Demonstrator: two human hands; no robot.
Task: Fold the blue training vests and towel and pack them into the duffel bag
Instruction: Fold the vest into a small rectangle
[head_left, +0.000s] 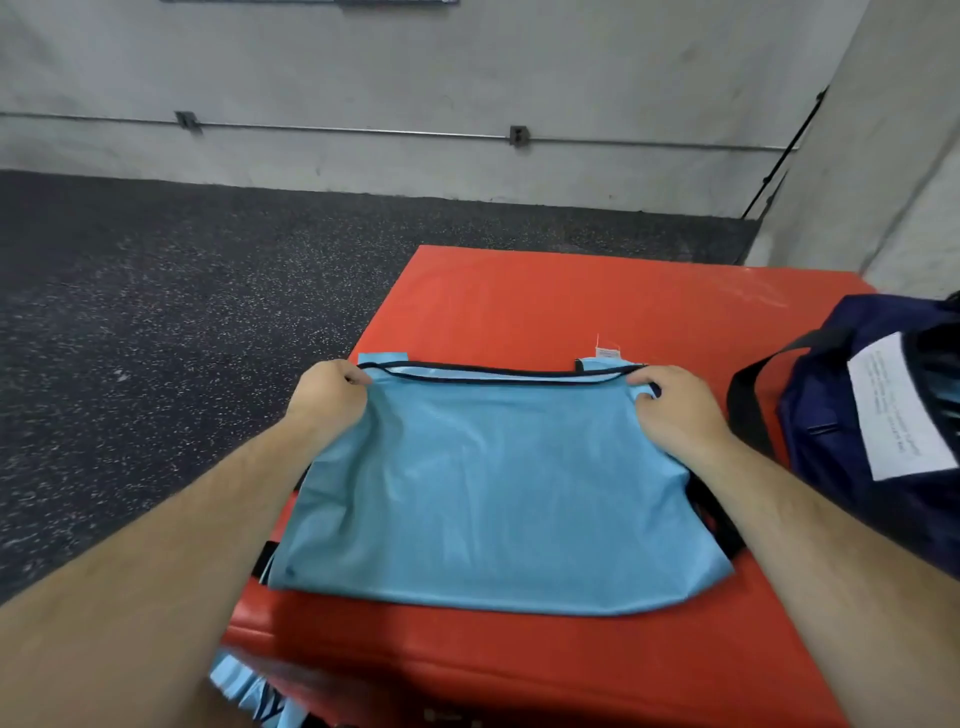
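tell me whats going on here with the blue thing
A person is folding a light blue vest laid on a red mat. The left hand and right hand each pinch a far corner along its black-trimmed edge. The navy duffel bag sits on the mat to the right; this vest is not yet packed. More blue fabric lies at the mat's near edge.
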